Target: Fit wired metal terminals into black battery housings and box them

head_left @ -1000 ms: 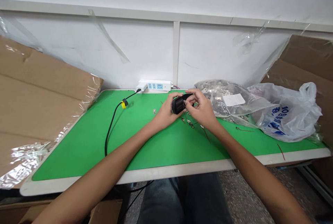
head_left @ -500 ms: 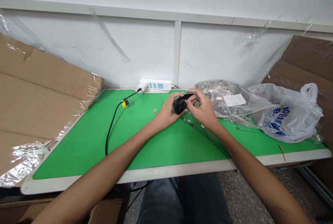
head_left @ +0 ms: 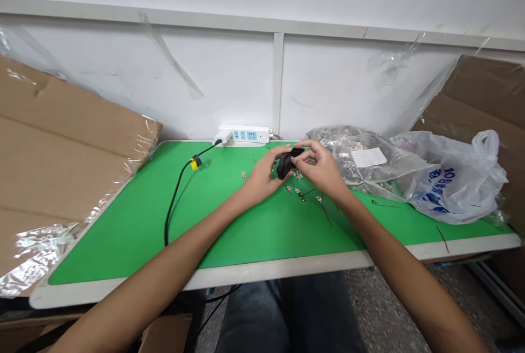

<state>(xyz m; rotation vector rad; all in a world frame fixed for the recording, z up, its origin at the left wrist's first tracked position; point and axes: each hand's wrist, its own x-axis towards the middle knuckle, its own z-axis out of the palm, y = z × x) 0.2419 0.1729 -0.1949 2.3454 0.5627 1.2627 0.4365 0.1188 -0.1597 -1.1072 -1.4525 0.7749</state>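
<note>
My left hand (head_left: 266, 177) is wrapped around a black plastic case (head_left: 284, 167) and holds it tilted above the table. The fingers of my right hand (head_left: 319, 169) are pinched at the case's right side, on a small shiny metal contact, mostly hidden by the fingertips. Below both hands, several small metal contacts (head_left: 302, 198) with thin red or black wires lie scattered on the green mat. One loose metal contact (head_left: 243, 175) sits by itself to the left of my left hand.
A white power strip (head_left: 251, 134) with a plugged-in black cable (head_left: 176, 194) stands against the wall. On the right lie a clear bag of metal parts (head_left: 348, 142) and a white plastic bag (head_left: 455, 178). Cardboard (head_left: 61, 161) leans at the left; a red wire (head_left: 443, 239) lies near the front edge.
The black case has turned in my left hand, so its grooved inside shows less and its outer side more. My right fingers stay pinched at it.
</note>
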